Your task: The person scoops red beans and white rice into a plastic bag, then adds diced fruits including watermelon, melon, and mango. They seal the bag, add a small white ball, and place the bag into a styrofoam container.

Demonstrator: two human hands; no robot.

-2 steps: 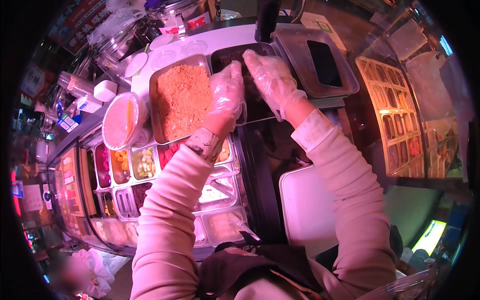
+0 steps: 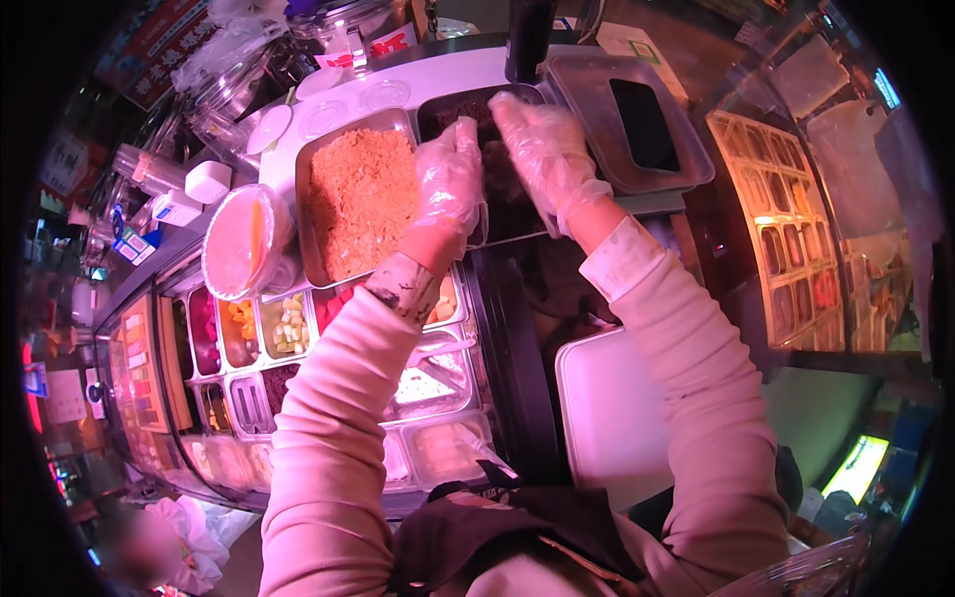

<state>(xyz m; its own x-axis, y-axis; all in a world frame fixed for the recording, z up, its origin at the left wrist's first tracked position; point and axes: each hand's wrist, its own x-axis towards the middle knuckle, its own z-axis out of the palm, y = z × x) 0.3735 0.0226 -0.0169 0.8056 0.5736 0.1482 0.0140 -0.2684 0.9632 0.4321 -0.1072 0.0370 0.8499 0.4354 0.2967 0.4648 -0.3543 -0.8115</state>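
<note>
Both my hands wear thin clear plastic gloves and are over a dark metal tray (image 2: pixel 438 115) of dark crumbly food. My left hand (image 2: pixel 448 181) is at the tray's left side, its fingers curled together with the thumb. My right hand (image 2: pixel 542 149) is across from it, fingers pressed together and pointing to the far end. What lies within the fingers of either hand is hidden. Close by on the left stands a metal tray (image 2: pixel 307 214) filled with orange-brown crumbs (image 2: pixel 360 194).
A lidded plastic box (image 2: pixel 582 95) bears a dark phone (image 2: pixel 645 126) on the right. A round tub (image 2: pixel 242 242) stands left of the crumbs. Nearer are bins of diced fruit (image 2: pixel 289 323), and a white board (image 2: pixel 612 418) lies by my right forearm. A black cylinder (image 2: pixel 529 40) stands behind.
My right hand has shifted slightly right, so the gap between my fingertips is a little wider. My left hand has barely moved.
</note>
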